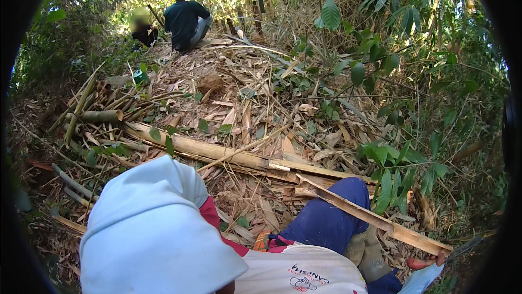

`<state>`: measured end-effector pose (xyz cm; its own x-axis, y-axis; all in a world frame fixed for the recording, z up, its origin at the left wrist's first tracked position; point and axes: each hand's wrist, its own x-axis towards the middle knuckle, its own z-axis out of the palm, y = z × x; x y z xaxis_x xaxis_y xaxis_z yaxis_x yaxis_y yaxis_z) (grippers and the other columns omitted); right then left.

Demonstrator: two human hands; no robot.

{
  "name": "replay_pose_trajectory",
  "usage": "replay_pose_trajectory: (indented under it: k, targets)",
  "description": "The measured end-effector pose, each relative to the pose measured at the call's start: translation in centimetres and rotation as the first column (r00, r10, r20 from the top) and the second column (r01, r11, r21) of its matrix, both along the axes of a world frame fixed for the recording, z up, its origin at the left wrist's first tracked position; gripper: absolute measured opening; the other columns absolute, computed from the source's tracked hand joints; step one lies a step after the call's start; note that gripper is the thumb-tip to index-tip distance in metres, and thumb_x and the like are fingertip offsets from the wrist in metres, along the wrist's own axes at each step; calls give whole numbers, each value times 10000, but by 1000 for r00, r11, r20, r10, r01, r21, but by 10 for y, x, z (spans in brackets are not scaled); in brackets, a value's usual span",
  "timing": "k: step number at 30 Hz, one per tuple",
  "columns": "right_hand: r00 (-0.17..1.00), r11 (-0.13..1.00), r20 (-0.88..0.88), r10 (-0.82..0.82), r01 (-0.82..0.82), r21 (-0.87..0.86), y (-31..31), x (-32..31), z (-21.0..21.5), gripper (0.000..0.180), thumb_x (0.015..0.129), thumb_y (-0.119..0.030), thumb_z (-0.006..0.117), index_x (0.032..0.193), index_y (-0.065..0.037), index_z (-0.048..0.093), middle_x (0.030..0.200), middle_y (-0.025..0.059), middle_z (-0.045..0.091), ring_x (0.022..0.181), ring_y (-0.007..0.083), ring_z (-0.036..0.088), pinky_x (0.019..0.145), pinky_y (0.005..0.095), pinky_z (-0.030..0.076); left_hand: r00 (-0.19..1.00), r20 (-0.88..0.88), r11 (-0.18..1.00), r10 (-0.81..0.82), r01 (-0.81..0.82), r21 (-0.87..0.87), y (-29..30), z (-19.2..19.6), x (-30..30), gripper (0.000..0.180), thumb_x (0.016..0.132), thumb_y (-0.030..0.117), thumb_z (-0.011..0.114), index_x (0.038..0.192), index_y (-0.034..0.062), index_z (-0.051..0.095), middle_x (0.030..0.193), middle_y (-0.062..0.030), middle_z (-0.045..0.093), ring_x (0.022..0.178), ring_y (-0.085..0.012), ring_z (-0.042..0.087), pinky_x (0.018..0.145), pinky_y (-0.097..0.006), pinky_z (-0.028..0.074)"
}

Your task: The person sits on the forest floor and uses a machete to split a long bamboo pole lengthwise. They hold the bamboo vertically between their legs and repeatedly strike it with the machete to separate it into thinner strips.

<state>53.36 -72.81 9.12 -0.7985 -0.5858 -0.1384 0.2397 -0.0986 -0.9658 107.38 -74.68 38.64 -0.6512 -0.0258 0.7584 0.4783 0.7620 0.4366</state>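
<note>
Near five o'clock the right hand (421, 263) seemingly closed its fingers round the split bamboo strip (375, 219); a firmer grip would steady it; left hand unseen.

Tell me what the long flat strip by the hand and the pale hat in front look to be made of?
The long strip looks like split bamboo: pale tan, dry, matt, with lengthwise fibres and splintered edges. The right hand grips its near end. The pale blue hat, worn by a person close by, looks like soft woven cloth, matt and gently creased; the exact fabric cannot be told.
</note>
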Motion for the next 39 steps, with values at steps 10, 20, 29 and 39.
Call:
replay_pose_trajectory:
  k: [10,20,29,39]
  targets:
    - [1000,1000,1,4,-4,1,0,2,4,487,847,-363,623,1174,-43,457,1000,91,431,829,211,484,647,357,464,989,119,993,-84,73,95,-5,15,-1,401,980,152,450,1312,326,592,651,-22,510,432,-78,334,428,-239,339]
    - [1000,1000,11,29,-29,-12,-7,5,9,537,854,-370,611,1240,-42,430,1130,151,454,914,266,523,693,389,503,976,146,987,-159,152,61,-2,17,-3,325,985,199,485,1284,270,590,725,-77,561,497,-120,414,550,-318,410]
    - [997,997,35,75,-74,-25,0,-1,9,585,861,-377,600,1298,-40,406,1247,204,475,990,315,559,735,417,537,928,248,961,-277,264,86,-5,29,4,279,989,241,517,1258,220,589,792,-127,607,556,-157,486,660,-388,473]
    - [972,977,-195,129,-159,-144,-63,-32,44,373,793,-230,701,1071,-43,536,806,46,544,685,159,543,657,273,469,563,669,678,486,-726,119,-127,-190,-96,722,776,280,804,1361,5,483,1152,-203,620,1089,-306,605,935,-390,468]
